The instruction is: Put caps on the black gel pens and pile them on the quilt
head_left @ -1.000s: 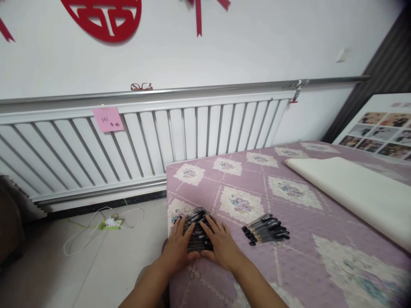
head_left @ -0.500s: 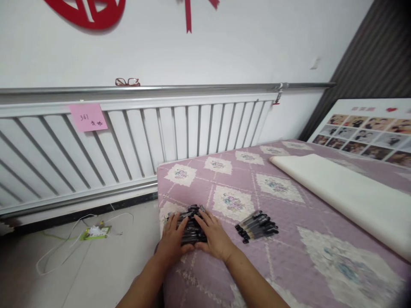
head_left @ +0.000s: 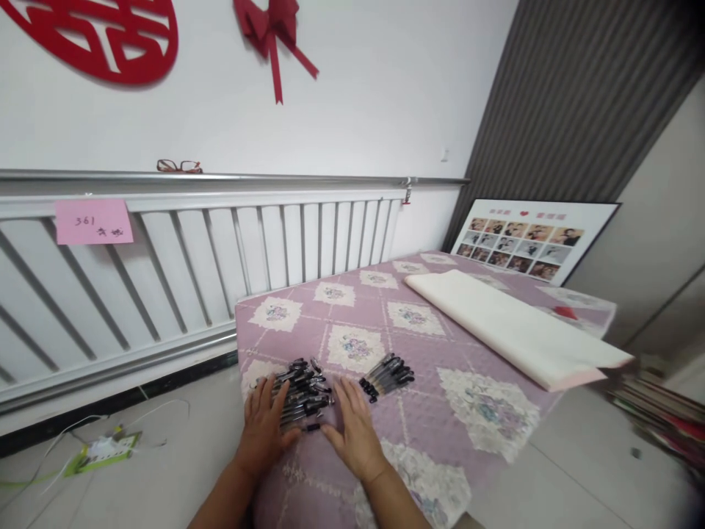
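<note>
A loose heap of black-capped pens (head_left: 302, 386) lies near the left edge of the purple floral bedspread (head_left: 341, 330). Against the heap's left side rests my left hand (head_left: 265, 415), its fingers apart and its fingertips at the pens. My right hand (head_left: 355, 426) lies just to the right of the heap, fingers stretched out on the cloth, holding nothing. Between the two thumbs a single black pen end (head_left: 313, 427) shows. A smaller fanned group of similar pens (head_left: 387, 376) sits to the right, beyond my right fingertips.
A folded cream sheet (head_left: 501, 323) lies across the right of the bed. Behind it leans a photo board (head_left: 518, 239). A white radiator (head_left: 286, 242) runs along the wall, with a pink note (head_left: 93, 222) on it. A power strip (head_left: 104, 452) with cables is on the floor at left.
My view has swung to the right. My hands have moved apart, the right one coming off the pens, so more of the heap shows. The smaller pen group looks unchanged.
</note>
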The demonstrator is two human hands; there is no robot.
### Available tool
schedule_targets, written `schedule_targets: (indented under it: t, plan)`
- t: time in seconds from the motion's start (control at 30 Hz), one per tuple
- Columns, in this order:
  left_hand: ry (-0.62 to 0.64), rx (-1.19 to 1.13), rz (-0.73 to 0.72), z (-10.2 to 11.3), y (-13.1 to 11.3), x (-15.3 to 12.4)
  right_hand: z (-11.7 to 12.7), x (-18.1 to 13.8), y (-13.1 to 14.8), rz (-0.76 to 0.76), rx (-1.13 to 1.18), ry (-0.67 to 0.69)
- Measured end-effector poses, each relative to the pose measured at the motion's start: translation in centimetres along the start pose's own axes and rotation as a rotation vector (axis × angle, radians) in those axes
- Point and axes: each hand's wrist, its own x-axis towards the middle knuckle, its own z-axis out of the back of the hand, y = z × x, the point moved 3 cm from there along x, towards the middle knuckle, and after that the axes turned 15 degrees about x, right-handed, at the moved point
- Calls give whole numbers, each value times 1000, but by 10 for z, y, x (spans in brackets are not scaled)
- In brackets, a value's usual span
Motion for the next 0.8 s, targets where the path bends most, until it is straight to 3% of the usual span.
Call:
schedule_targets:
  t: [0.2,0.37,0.57,0.7,0.8]
  plan:
    - [48,38,40,6,-14,-14,8,-35,-3,-94,-10,-156]
    - [0,77,-1,25,-33,-30,15,-47,10,-81,16,-185]
    - [174,49,-101,50,-53,-27,22,-47,33,-66,20,-54]
    - [237,60,-73,47,-53,-23,18,-46,36,-76,-39,46]
    - [249,74,-66,40,-50,-23,17,-44,33,-99,-38,41]
